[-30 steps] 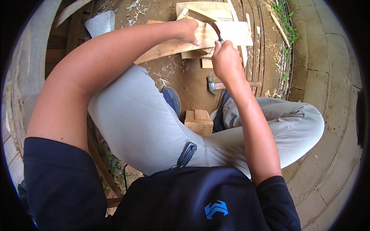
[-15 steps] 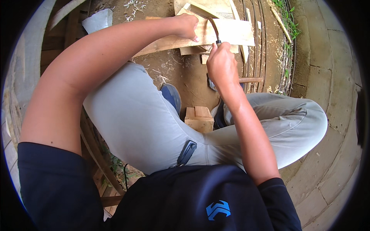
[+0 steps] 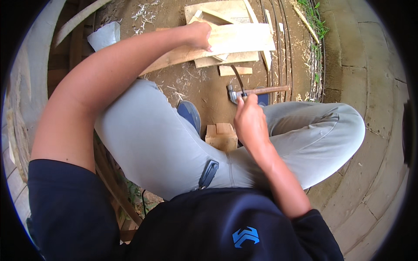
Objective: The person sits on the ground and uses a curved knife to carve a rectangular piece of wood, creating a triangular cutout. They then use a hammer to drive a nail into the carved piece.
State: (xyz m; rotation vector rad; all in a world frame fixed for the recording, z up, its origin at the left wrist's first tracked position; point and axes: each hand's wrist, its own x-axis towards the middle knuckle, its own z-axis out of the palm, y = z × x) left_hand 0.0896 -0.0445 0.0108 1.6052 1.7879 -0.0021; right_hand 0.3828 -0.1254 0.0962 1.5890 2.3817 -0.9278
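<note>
My left hand (image 3: 199, 35) is closed on a long pale wooden board (image 3: 244, 39), which slants from near my left knee to the far right. In my closed right hand (image 3: 251, 117) is a knife with a thin, dark, curved blade (image 3: 237, 77). The knife is held upright on the near side of the board, apart from it, with its handle mostly hidden in my fist. Just beyond that hand is a hammer (image 3: 272, 89) with a wooden handle, partly covered by the knife and hand.
More boards (image 3: 217, 9) lie beneath and beyond the long one. A small wood strip (image 3: 235, 71) rests on the dirt among shavings. Between my feet stands a wooden block (image 3: 221, 138). A whitish stone-like block (image 3: 104, 37) is at the far left, and paving (image 3: 365, 91) runs along the right.
My right hand has drawn the knife back toward me, away from the board. My left hand keeps its hold on the board. The whole view has shifted slightly.
</note>
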